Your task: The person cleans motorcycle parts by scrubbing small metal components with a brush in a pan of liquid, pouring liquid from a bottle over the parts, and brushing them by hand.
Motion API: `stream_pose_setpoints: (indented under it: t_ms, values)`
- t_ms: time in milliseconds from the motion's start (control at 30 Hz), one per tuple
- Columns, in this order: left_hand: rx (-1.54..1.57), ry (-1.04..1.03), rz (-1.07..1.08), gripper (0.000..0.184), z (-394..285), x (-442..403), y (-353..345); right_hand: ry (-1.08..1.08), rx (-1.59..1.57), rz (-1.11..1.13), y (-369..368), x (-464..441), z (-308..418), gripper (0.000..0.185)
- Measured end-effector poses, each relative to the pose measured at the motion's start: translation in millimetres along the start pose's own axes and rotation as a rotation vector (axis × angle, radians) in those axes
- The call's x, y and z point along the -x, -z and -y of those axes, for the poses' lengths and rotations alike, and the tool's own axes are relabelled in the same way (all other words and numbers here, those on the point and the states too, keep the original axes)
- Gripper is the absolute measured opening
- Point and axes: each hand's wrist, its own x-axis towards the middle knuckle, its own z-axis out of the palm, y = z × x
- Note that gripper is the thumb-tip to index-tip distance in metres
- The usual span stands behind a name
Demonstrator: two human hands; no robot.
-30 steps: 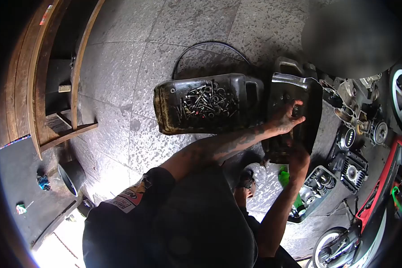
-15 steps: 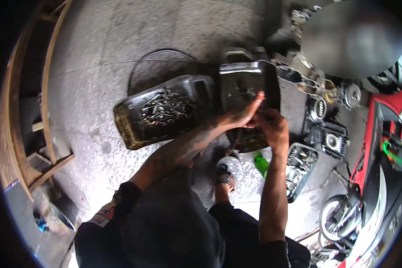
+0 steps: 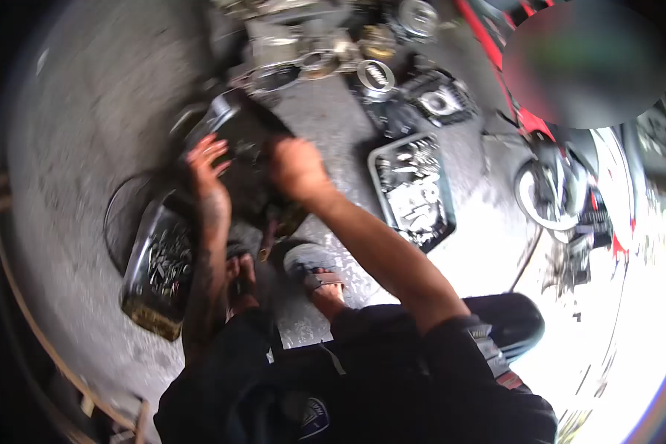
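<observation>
My left hand [image 3: 209, 164] is over the left side of a dark cut-open container [image 3: 248, 140], its fingers spread. On the container's right side, my right hand [image 3: 297, 169] is curled and smeared by motion; whether anything is in it cannot be made out. A brownish handle-like piece [image 3: 268, 235] sticks out at the container's near end. Left of my left forearm lies a second dark container [image 3: 142, 255] with many bolts and small metal parts [image 3: 170, 259] inside.
A tray [image 3: 448, 198] of metal parts stands to the right. Engine parts [image 3: 438, 100] and a round cover [image 3: 376, 76] lie beyond it. A motorcycle wheel [image 3: 551, 194] and red bodywork [image 3: 534, 122] are at the right. My sandalled feet [image 3: 324, 281] are below the container.
The view has swung to the right, so both containers now appear further left. My hands have moved apart, from close together to opposite sides of the container.
</observation>
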Motion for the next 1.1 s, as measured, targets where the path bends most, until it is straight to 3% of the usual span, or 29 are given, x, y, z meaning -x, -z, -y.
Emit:
stream_pose_setpoints:
  t_ms: [33,67,133,200,233,333,367,433,533,600,633,667,700,733,767,800,833,933,967,1033,1067,1100]
  values:
    - [-0.037,-0.011,-0.018,0.064,-2.8,-2.4,3.6,-0.029,0.209,0.153,-15.0,-8.2,-6.2,0.017]
    - [-0.065,-0.006,-0.006,0.066,-10.4,-1.5,2.5,-0.059,0.214,0.121,-2.5,-7.4,-12.3,0.017]
    - [-0.069,-0.001,0.001,0.066,-7.2,1.8,5.6,0.131,0.276,0.123,32.3,8.7,-9.7,0.018]
    - [-0.082,0.03,0.049,0.067,-17.1,7.4,0.4,0.141,0.458,0.236,100.9,15.3,-13.8,0.021]
    - [-0.087,0.047,0.076,0.068,-21.8,9.3,-3.3,0.044,0.446,0.361,134.7,17.0,-19.3,0.023]
    - [-0.077,0.044,0.123,0.064,-21.2,10.6,-6.7,0.022,0.242,0.142,195.8,55.0,-81.4,0.024]
    - [-0.089,0.052,0.12,0.062,-21.6,12.2,-7.7,-0.09,0.276,0.1,210.9,72.0,-103.2,0.023]
    - [-0.068,0.047,0.134,0.058,-25.7,14.3,-12.9,-0.075,0.293,-0.016,231.2,118.0,-143.8,0.023]
    - [-0.113,0.03,0.158,0.049,-28.1,17.8,-16.3,-0.254,0.194,-0.048,211.3,180.5,-207.4,0.023]
    - [-0.206,-0.044,0.175,0.048,-18.8,18.8,-17.3,-0.322,0.124,-0.162,168.8,211.1,-246.3,0.025]
    - [-0.088,-0.126,0.228,0.045,-7.3,20.6,-14.1,-0.313,0.17,-0.172,129.8,223.4,-291.6,0.028]
    - [-0.251,-0.198,0.194,0.041,-9.7,27.3,-17.2,-0.383,-0.058,-0.274,92.0,226.6,-312.1,0.03]
    - [-0.105,-0.131,0.203,0.034,-9.8,33.0,-16.6,-0.558,-0.063,-0.119,73.6,219.7,-318.4,0.031]
    - [-0.046,-0.106,0.198,0.027,-16.9,37.4,-13.8,-0.567,-0.162,-0.106,64.7,212.6,-301.1,0.031]
    - [0.002,-0.13,0.155,0.027,-21.4,41.9,-14.7,-0.592,-0.048,-0.014,36.1,213.6,-338.6,0.032]
    - [-0.021,-0.108,0.18,0.023,-34.8,47.4,-5.9,-0.213,0.156,-0.028,-6.6,227.7,-416.0,0.032]
    - [-0.091,-0.058,0.202,0.022,-51.1,52.6,6.2,-0.47,-0.047,0.095,7.7,218.2,-390.9,0.032]
    - [-0.202,-0.099,0.094,0.022,-66.0,73.3,41.2,-0.472,0.108,-0.111,22.4,221.3,-355.9,0.031]
    - [-0.23,-0.091,0.063,0.021,-65.7,83.1,46.1,-0.572,0.169,-0.06,40.9,219.3,-325.6,0.03]
    - [-0.387,-0.027,-0.121,0.021,-66.7,99.5,77.3,-0.385,0.008,-0.184,64.9,226.1,-319.1,0.028]
    - [-0.459,0.048,-0.212,0.021,-78.5,108.7,92.6,-0.416,-0.021,-0.195,85.7,225.9,-298.9,0.025]
    - [-0.34,-0.043,-0.272,0.019,-63.8,113.5,118.4,-0.443,-0.051,-0.21,107.1,218.6,-271.6,0.023]
